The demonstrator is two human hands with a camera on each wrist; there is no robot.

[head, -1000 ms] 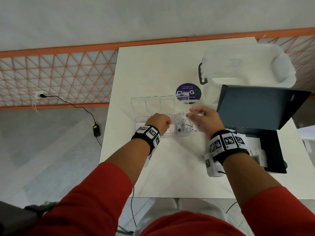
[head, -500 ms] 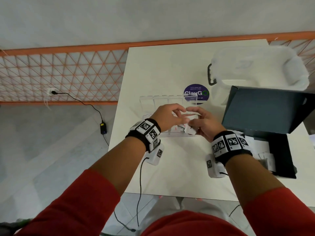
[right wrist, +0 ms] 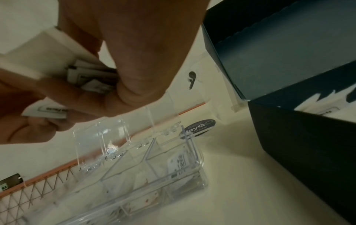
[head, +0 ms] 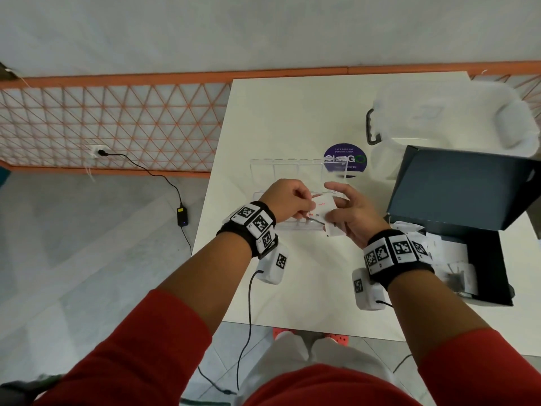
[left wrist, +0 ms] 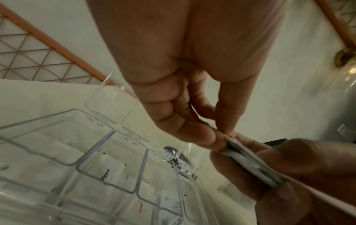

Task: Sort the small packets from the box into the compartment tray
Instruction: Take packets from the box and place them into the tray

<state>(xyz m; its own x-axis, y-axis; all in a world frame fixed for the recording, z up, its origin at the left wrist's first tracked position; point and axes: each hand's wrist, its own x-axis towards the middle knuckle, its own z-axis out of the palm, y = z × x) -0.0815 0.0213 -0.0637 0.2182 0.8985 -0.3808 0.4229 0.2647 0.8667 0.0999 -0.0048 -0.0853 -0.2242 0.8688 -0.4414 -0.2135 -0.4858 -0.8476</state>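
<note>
Both hands meet above the clear compartment tray point(head: 298, 227), whose hinged lids point(head: 287, 171) stand open. My right hand point(head: 348, 212) holds a small stack of white packets point(head: 333, 230) point(right wrist: 90, 77) between thumb and fingers. My left hand point(head: 289, 203) pinches the top white packet with red print point(head: 322, 208) by its left edge point(left wrist: 229, 141). In the wrist views the tray point(left wrist: 108, 159) point(right wrist: 154, 164) has white packets lying in its compartments. The dark box point(head: 483, 259) at the right holds more white packets point(head: 450, 253).
A clear plastic tub with a dark handle point(head: 450, 118) stands at the back right of the white table point(head: 292, 112). A round purple sticker point(head: 345, 158) lies behind the tray. The box's raised lid point(head: 465, 186) stands close to my right hand. A cable point(head: 248, 303) hangs off the near edge.
Both hands have lifted from the tray's compartments and come together above it. My left hand now pinches the top packet of the stack that my right hand holds.
</note>
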